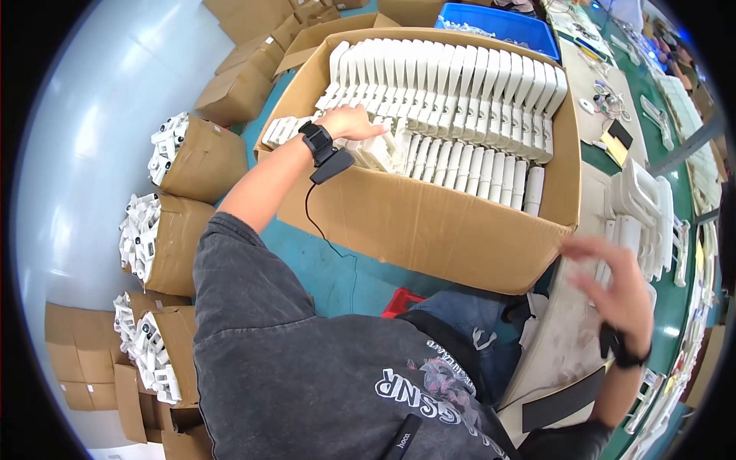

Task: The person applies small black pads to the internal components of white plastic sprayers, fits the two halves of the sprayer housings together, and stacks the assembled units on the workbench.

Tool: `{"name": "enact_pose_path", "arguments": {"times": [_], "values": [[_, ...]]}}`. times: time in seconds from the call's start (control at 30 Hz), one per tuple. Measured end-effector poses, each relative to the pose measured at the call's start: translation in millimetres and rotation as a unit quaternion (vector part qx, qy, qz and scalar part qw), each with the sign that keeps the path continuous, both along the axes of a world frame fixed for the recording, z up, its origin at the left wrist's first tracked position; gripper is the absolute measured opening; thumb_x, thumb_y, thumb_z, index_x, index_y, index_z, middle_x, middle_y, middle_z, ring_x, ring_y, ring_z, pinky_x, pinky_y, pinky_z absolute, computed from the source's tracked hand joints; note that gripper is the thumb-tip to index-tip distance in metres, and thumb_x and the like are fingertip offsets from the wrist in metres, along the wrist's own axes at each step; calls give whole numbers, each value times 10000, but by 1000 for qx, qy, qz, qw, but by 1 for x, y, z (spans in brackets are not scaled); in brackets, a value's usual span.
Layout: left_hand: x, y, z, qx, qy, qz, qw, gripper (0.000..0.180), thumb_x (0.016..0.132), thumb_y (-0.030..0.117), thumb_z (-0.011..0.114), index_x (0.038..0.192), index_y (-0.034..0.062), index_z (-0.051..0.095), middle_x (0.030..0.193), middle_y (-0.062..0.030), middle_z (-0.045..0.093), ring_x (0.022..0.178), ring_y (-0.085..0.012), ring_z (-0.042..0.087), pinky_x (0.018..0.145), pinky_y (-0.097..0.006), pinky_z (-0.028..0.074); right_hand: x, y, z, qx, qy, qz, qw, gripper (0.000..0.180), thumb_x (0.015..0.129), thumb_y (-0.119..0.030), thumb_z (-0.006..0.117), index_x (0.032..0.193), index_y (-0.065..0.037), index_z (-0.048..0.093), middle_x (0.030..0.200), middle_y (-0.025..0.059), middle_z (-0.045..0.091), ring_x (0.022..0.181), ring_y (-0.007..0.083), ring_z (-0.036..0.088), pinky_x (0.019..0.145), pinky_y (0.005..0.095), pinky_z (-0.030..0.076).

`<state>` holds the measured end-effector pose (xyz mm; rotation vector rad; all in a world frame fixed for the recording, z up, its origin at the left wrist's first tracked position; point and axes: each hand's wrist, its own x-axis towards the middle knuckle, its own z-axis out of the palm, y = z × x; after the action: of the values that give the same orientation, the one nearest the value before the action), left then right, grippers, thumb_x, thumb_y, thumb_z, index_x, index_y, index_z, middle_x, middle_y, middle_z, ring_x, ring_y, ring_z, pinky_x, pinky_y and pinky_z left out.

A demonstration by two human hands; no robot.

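My left hand (349, 123) reaches over the near wall of a large cardboard box (429, 230). Its thumb stretches along a white plastic part (376, 153) in the near row; the other fingers are mostly hidden, but the hand seems closed on that part. Long white plastic parts (460, 84) stand on edge in the box, packed side by side. Over the edge of the bench to the right, my right hand (609, 284) is blurred, its fingers apart and nothing seen in them. Beside it lie white curved plastic housings (644, 199).
Open cartons (203, 165) filled with white parts line the left side. A blue bin (506, 27) stands behind the big box. Cables (609, 100) and a black-and-yellow pad (616, 142) lie on the bench at right. A thin cord hangs from my left wrist device (331, 165).
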<state>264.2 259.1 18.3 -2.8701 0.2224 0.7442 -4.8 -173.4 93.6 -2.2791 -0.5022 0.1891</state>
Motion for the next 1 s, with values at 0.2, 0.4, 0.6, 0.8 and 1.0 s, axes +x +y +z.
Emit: {"name": "enact_pose_path", "arguments": {"times": [0.2, 0.4, 0.6, 0.8, 1.0], "values": [[0, -40, 3, -172, -7, 86, 981, 1029, 871, 725, 516, 1425, -129, 367, 1324, -302, 561, 1117, -397, 637, 774, -504, 569, 179, 127, -61, 238, 270, -23, 933, 643, 982, -439, 591, 1345, 77, 468, 1215, 187, 590, 998, 230, 652, 874, 330, 553], [8, 2, -11, -507, 266, 268, 775, 860, 999, 674, 275, 1478, -40, 303, 1474, -284, 391, 1337, -416, 441, 991, -646, 450, 254, 229, -83, 145, 357, 39, 922, 1045, 823, -786, 545, 1408, 75, 452, 1357, 379, 470, 1205, 503, 551, 873, 567, 554], [21, 6, -38, -616, 296, 378, 624, 928, 995, 673, 225, 1524, -79, 94, 1539, -316, 227, 1396, -425, 344, 1047, -691, 383, 281, 250, -110, -66, 234, 1, 970, 748, 773, -622, 720, 1192, -4, 673, 1165, 212, 660, 975, 320, 679, 751, 427, 558], [10, -34, -30, -603, 273, 412, 626, 975, 978, 694, 251, 1529, -74, 10, 1578, -265, 149, 1471, -349, 200, 1041, -715, 369, 282, 234, -121, -25, 290, -64, 955, 344, 721, -325, 700, 937, -59, 728, 908, 105, 686, 742, 230, 637, 623, 366, 489], [7, -66, -6, -622, 283, 266, 680, 857, 993, 661, 341, 1414, -86, 347, 1358, -224, 412, 1286, -330, 417, 970, -663, 468, 275, 190, -99, 90, 308, -75, 944, 227, 745, -253, 721, 885, -75, 715, 919, 69, 700, 788, 185, 660, 651, 330, 508]]}}
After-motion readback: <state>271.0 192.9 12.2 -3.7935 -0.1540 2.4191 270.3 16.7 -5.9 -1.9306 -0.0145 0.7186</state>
